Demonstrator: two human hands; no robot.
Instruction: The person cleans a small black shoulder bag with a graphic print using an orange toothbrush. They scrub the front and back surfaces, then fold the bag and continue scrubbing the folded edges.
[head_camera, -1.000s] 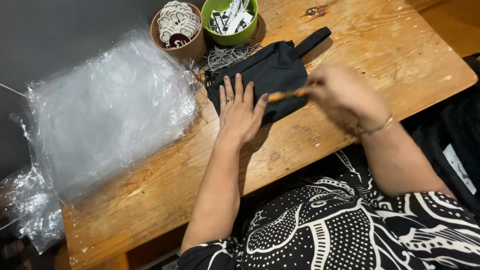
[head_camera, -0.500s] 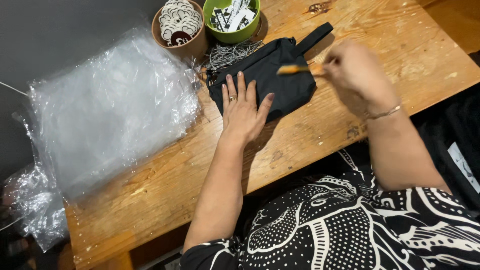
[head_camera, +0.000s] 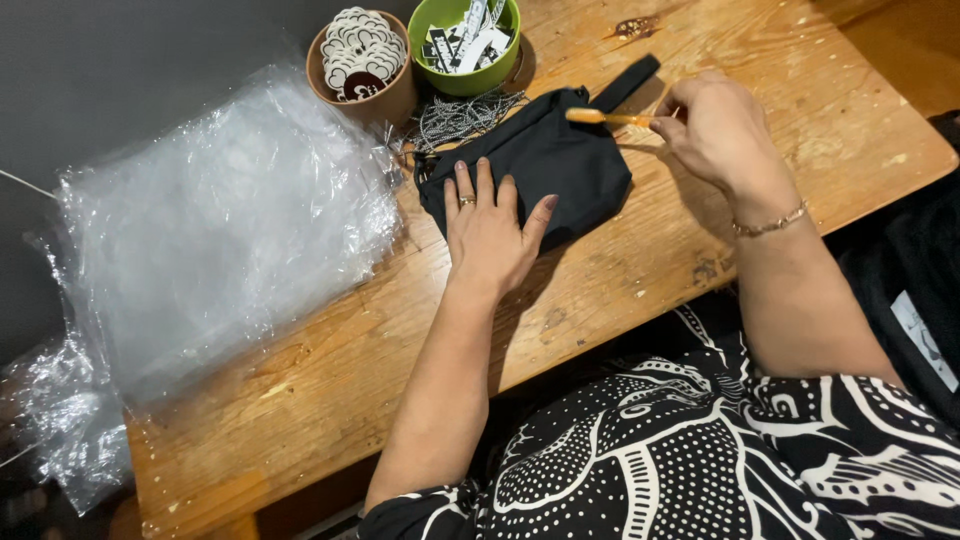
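Note:
A small black fabric pouch (head_camera: 560, 150) lies on the wooden table (head_camera: 700, 250), its strap pointing to the upper right. My left hand (head_camera: 490, 225) rests flat on the pouch's near left part, fingers spread, pressing it down. My right hand (head_camera: 715, 125) is to the right of the pouch and pinches a thin orange-yellow stick-like tool (head_camera: 605, 117), whose tip lies over the pouch's upper right edge.
A pile of clear plastic bags (head_camera: 220, 220) covers the table's left side. At the back stand a brown cup of round white tags (head_camera: 362, 60) and a green bowl of small cards (head_camera: 466, 42), with a bundle of thin cords (head_camera: 455, 118) in front.
My right hand has moved up and to the right, drawing the orange tool from the pouch's middle to its upper right edge. My left hand has stayed flat on the pouch.

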